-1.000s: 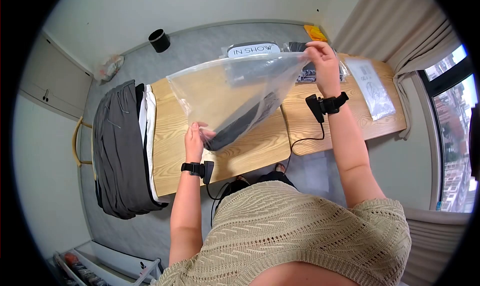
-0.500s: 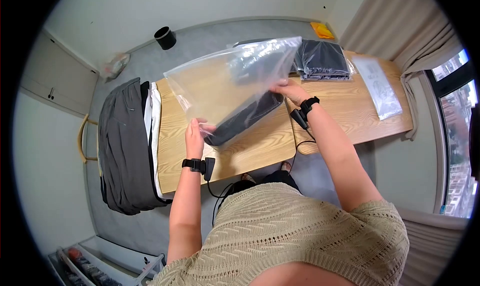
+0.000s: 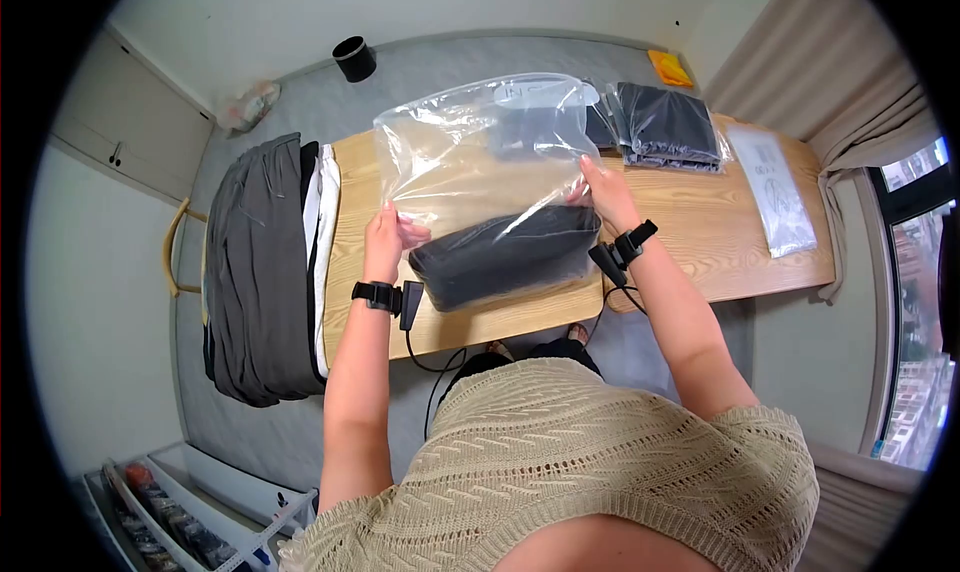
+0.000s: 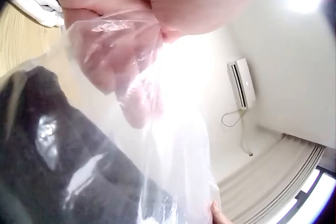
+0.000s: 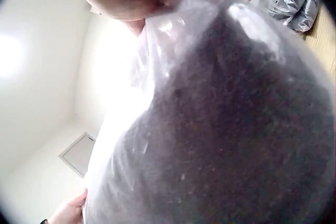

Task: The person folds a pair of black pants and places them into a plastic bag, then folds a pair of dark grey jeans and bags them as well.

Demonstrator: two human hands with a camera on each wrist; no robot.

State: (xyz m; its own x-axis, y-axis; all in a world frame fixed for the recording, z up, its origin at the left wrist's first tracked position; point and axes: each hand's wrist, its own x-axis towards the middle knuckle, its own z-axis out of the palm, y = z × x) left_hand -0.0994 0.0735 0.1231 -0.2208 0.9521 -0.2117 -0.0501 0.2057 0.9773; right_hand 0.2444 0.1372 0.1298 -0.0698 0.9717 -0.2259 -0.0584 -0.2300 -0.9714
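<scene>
A clear plastic bag point(image 3: 450, 162) hangs between both hands, with a dark folded garment point(image 3: 510, 257) bunched along its bottom. My left hand point(image 3: 385, 237) pinches the bag's left side, thumb in front and fingers behind the film. In the left wrist view, those fingers point(image 4: 134, 95) show through the plastic. At the right side, my right hand point(image 3: 605, 194) grips the film just above the garment's end. The bag's upper part rises toward the far side of the wooden table point(image 3: 470, 327). Up close in the right wrist view, the dark cloth point(image 5: 226, 113) fills most of the bag.
Grey trousers point(image 3: 255, 272) and other clothes lie in a pile at the table's left end. Bagged dark garments point(image 3: 665, 122) sit at the back right, near a flat clear packet point(image 3: 775, 187). A black bin point(image 3: 354, 60) stands on the floor behind.
My right hand has come down from the bag's top right corner to its right side, near the garment. The bag has turned to face me more squarely, its garment end nearer.
</scene>
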